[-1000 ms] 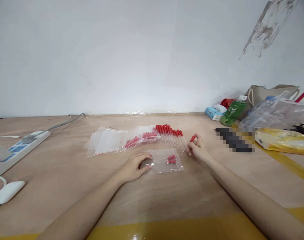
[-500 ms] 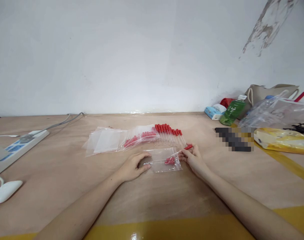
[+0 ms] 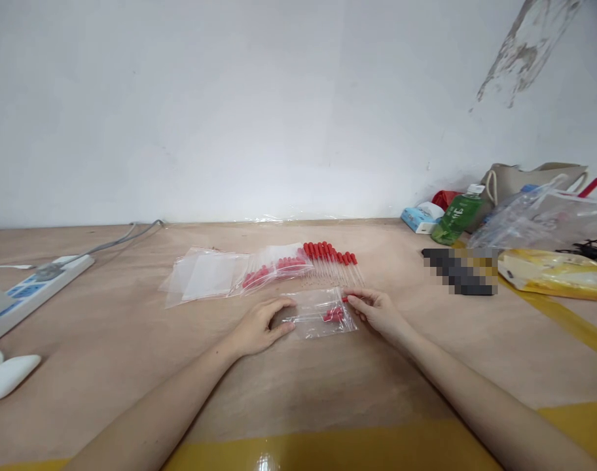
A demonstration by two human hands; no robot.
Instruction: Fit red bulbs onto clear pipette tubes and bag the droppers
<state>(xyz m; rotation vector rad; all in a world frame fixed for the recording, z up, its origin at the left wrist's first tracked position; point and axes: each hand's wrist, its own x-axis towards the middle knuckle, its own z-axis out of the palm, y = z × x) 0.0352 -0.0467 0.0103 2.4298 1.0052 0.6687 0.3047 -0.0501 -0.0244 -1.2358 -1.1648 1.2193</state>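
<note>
A clear zip-lock bag [image 3: 314, 330] lies flat on the table with several red-bulbed droppers [image 3: 334, 314] inside. My left hand [image 3: 262, 327] curves round the bag's left end, its thumb and forefinger steadying the two edges. At the bag's open right end, my right hand [image 3: 377, 311] pinches a dropper by its red bulb [image 3: 346, 299]. That dropper's thin clear stem points left into the bag's mouth and is hard to make out. Just behind, a row of loose droppers [image 3: 328, 252] lies side by side, next to filled bags [image 3: 279, 263] of the same droppers.
Flat plastic bags [image 3: 207, 275] are stacked on the left. A power strip [image 3: 38, 288] and a white plug-like object [image 3: 11, 377] sit at far left. To the right are a green bottle [image 3: 458, 216], a tissue pack [image 3: 419, 219], a pixelated dark object [image 3: 460, 273] and a yellow packet [image 3: 554, 273].
My right hand has brought the dropper down and left, its stem now going into the bag's mouth. My left hand stays at the bag's left end.
</note>
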